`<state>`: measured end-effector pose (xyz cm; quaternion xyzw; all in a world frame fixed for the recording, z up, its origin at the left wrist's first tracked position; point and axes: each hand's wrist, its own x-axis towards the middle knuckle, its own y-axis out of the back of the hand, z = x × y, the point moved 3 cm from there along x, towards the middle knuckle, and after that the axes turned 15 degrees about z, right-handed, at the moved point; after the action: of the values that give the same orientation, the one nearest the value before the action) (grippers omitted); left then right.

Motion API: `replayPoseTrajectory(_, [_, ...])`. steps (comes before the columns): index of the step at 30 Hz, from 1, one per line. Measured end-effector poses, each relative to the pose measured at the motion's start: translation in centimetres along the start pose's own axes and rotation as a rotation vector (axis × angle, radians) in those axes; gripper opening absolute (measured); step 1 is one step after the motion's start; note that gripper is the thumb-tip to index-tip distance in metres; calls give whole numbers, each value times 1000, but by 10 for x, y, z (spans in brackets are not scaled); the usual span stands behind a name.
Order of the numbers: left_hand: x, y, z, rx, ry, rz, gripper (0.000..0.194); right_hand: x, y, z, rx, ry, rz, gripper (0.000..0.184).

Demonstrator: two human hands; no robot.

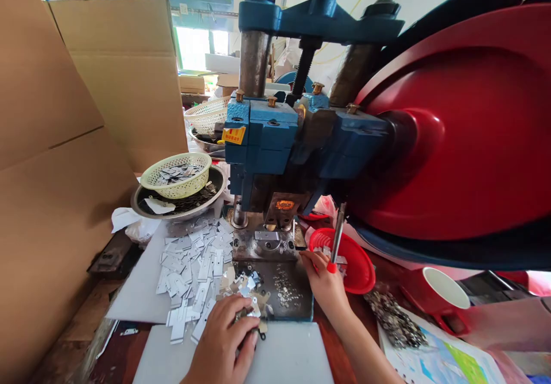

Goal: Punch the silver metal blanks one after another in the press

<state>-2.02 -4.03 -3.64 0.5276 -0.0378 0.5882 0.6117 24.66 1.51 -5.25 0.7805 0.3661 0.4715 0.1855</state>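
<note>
There is room to pass over the front white board [297, 352]; the press [269, 148] blocks the way ahead.

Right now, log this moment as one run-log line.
left hand: at small flat metal pieces | right hand: at silver rod with red end, grip unclear | blue metal press: flat silver plate on grey steel block

Smooth metal plates [206, 264]; glossy painted wheel [477, 143]; matt cardboard [120, 80]; plastic basket [186, 189]
</note>
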Motion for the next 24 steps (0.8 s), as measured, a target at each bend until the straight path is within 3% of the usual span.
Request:
replayPoseTrajectory(9, [-1, 0, 0, -11, 22, -18, 24, -3, -1, -10, -182, 101, -139, 33])
replayPoseTrajectory(18, [-3, 0, 0, -17, 26, -27, 22, 0, 0, -5, -72, 88, -85, 33])
replayPoseTrajectory(24, [-2, -1, -1, -36, 31, -49, 23, -2, 0, -7, -128, 93, -155, 34])
